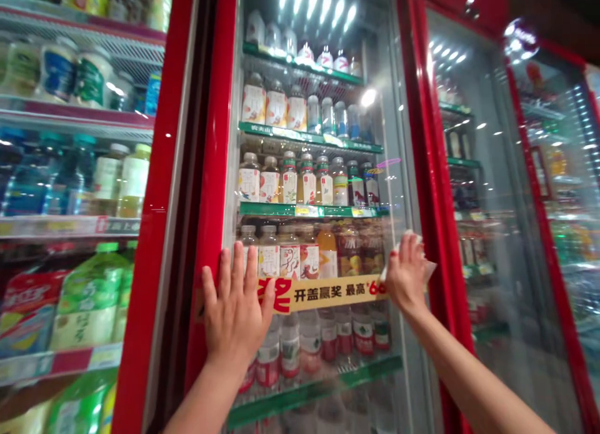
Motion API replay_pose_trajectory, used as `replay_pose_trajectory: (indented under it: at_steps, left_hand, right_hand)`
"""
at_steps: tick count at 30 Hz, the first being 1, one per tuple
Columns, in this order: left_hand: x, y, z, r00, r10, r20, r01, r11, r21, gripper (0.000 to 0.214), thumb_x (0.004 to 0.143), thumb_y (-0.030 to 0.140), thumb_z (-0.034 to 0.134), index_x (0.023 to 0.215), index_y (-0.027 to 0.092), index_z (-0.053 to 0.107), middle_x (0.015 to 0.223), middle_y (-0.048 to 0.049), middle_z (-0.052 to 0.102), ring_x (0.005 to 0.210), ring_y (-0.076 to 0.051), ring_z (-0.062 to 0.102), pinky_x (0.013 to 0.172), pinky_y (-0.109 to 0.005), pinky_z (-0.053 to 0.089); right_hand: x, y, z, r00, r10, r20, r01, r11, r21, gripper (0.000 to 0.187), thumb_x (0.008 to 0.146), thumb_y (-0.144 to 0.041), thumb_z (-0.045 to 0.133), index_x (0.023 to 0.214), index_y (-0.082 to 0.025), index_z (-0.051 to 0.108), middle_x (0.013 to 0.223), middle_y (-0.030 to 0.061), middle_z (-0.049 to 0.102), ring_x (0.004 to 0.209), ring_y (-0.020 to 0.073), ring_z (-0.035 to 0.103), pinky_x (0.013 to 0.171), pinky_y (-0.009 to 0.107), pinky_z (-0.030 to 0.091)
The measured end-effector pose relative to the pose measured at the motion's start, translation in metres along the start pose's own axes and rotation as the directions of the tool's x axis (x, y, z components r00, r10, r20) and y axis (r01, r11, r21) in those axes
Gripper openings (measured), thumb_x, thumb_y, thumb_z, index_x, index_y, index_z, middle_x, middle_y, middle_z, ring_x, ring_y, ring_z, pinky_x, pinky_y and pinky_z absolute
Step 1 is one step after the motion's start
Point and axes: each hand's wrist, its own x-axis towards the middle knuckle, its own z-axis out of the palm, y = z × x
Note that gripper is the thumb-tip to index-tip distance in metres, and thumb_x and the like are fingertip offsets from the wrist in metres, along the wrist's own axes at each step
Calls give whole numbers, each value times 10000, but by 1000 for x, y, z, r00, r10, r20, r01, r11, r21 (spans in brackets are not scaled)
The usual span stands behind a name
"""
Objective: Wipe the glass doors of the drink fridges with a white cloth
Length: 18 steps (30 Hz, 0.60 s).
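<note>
My left hand (237,309) lies flat with its fingers spread on the glass door of a red-framed drinks fridge (213,140), partly over a yellow promotional banner (328,294). It holds nothing. My right hand (407,274) presses a crumpled white cloth or tissue (430,270) against the glass near the door's right side. Most of that cloth is hidden by my fingers. Behind the glass, green-edged shelves carry rows of bottled drinks (290,181).
A second red-framed glass fridge (462,127) stands to the right, its door reflecting lights. Open shelves of bottled drinks and green-capped bottles (70,184) fill the left side, with price strips along their edges.
</note>
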Motion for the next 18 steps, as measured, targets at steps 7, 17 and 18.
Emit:
replay_pose_trajectory:
  at_steps: [7,17,18]
  left_hand:
    - [-9,0,-2,1000,10,-4,-9,998,59,849,1068,393,575,1779,248,135,1830,-154,244,1715,-364,224,1406,-671,123]
    - [96,-1,-16,993,114,-6,-113,991,69,464,1093,409,438,1451,188,635,1607,-151,602,1539,-321,517,1354,-558,322]
    - [113,2,-10,992,125,0,-125,990,65,525,1102,420,417,1547,185,567,1708,-144,501,1626,-323,415,1380,-559,278]
  right_hand:
    - [55,-118,21,863,-474,177,461,881,108,648,1145,-485,286,1769,-353,168,1844,-40,214,1731,235,108,1407,609,131]
    - [157,-44,5,998,-31,-47,39,985,166,749,1121,-431,12,1747,-36,129,1816,286,157,1698,469,129,1286,853,118]
    - [157,-61,11,995,-93,-41,99,979,179,732,1127,-441,49,1755,-84,161,1826,238,186,1702,435,152,1310,823,128]
